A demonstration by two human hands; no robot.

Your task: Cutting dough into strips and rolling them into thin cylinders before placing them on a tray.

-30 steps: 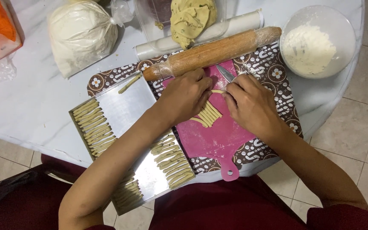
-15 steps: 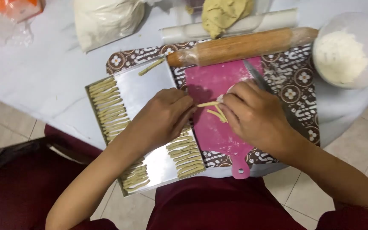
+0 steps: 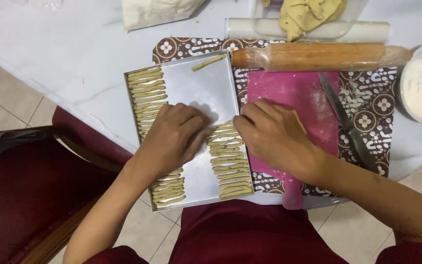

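Your left hand lies flat, fingers released, on the baking tray. Your right hand pinches dough strips at the top of the tray's right-hand row, beside the pink cutting board on the tabletop.

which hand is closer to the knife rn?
Right. The right hand rests on the pink cutting board, just left of the knife. The left hand is further away, over the metal tray.
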